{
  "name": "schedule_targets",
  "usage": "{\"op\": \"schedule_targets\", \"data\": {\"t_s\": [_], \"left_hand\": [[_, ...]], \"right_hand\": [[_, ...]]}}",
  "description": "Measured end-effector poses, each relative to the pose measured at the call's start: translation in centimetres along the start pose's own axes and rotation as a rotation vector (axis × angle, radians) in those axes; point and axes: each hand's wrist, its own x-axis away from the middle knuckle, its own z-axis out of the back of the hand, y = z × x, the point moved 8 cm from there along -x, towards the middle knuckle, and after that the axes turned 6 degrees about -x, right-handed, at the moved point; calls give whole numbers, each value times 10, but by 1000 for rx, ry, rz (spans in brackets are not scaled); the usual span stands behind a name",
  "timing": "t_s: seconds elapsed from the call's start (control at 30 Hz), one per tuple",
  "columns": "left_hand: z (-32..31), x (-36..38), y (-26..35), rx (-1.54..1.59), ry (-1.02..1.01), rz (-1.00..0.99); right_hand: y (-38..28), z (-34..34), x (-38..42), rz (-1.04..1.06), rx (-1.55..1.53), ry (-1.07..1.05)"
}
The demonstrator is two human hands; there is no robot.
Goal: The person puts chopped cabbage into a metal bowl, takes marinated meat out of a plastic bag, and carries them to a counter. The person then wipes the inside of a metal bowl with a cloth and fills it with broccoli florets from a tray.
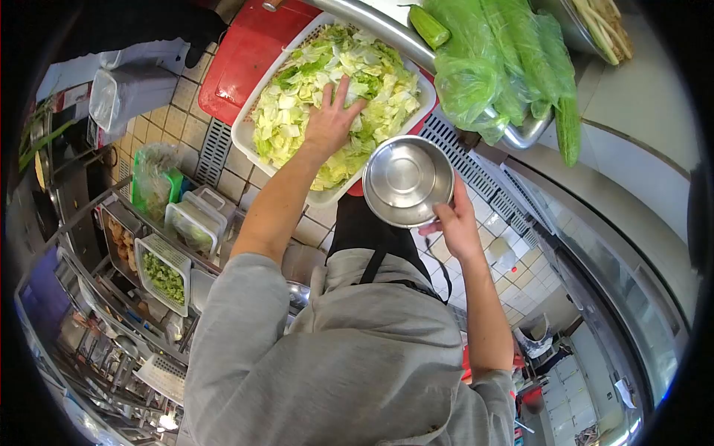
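A white perforated basket [245,144] full of chopped leafy greens [297,97], pale yellow to green like cut cabbage or lettuce, lies in front of me. My left hand [332,125] rests on top of the leaves with its fingers spread; the fingertips partly sink among them. At the basket's near right corner, a round stainless steel bowl [405,178] is tilted toward me, and its inside shows nothing in it. My right hand [457,223] grips the bowl's lower right rim, thumb on the inner side and the other fingers behind, mostly hidden.
Red plastic [223,82] shows beside and under the basket. Green plastic bags [476,67] of long vegetables and a cut green piece [429,28] lie on the steel surface at upper right. On the left, a rack holds a basket of chopped greens [162,279] and a lidded white container [195,223].
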Motion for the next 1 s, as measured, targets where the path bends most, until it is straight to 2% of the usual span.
{"op": "schedule_targets", "data": {"t_s": [0.07, 0.2, 0.3, 0.37, 0.43, 0.5, 0.63, 0.77, 0.83, 0.9, 0.93, 1.0], "left_hand": [[-15, -7, -7, 8, 168, -6], [2, -11, -21, 158, 46, -19], [30, -5, -31, 256, 129, -87], [48, 0, -48, 474, 192, 40], [63, 3, -58, 497, 200, 34], [74, 4, -68, 715, 202, 56], [116, 16, -70, 784, 336, 67], [153, 44, -35, 708, 529, -49], [141, 55, -17, 777, 518, -7], [116, 60, 2, 738, 384, -19], [106, 60, 5, 737, 388, -13], [70, 55, 17, 574, 183, -27]], "right_hand": [[-7, -10, -15, -18, -32, 8], [-1, -20, -44, -5, -133, 13], [6, -27, -52, -20, -186, 34], [10, -31, -55, -18, -207, 23], [17, -34, -55, -23, -222, 43], [24, -38, -59, -32, -185, 25], [25, -54, -64, -48, -190, 18], [25, -77, -74, -37, -230, 13], [21, -86, -76, -10, -228, 10], [20, -93, -76, -8, -222, -1], [17, -94, -76, 16, -195, 6], [19, -93, -79, 66, -137, 15]]}}
